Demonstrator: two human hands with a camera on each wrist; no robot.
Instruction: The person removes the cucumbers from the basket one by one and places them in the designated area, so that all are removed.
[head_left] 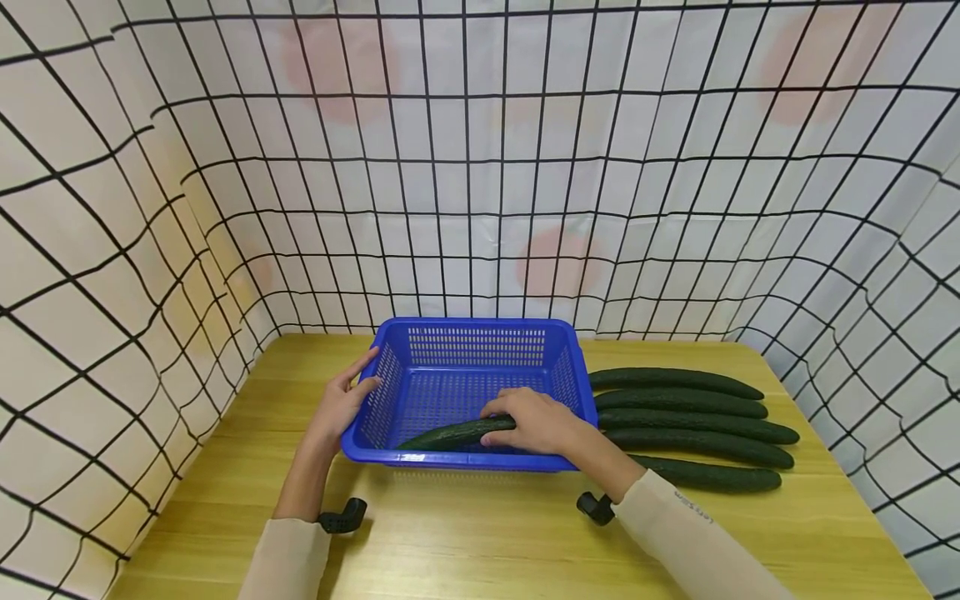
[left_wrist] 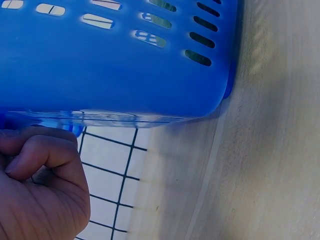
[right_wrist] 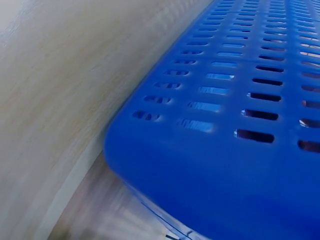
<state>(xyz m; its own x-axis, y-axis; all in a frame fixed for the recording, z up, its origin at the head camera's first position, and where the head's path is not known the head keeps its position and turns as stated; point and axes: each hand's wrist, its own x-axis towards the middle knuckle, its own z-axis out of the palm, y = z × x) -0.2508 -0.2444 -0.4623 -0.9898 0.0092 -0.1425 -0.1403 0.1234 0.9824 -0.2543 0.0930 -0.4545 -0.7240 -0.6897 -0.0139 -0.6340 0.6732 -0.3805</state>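
Note:
A blue plastic basket [head_left: 480,461] with slotted walls stands on the wooden table. My left hand [head_left: 339,408] holds its left rim, and in the left wrist view that hand [left_wrist: 47,180] shows curled fingers at the basket wall [left_wrist: 110,75]. Inside the basket, along the front wall, lies a long dark green cucumber [head_left: 450,435]. My right hand [head_left: 536,422] reaches over the front right rim and grips the cucumber's right end. From the right wrist only the basket's outer wall [right_wrist: 200,165] shows clearly; the hand and cucumber are mostly hidden behind it.
Several more cucumbers [head_left: 697,422] lie side by side on the table to the basket's right, the nearest partly behind my right forearm. White sheeting with a black grid [head_left: 480,192] encloses the wooden table [head_left: 450,533] at the back and sides.

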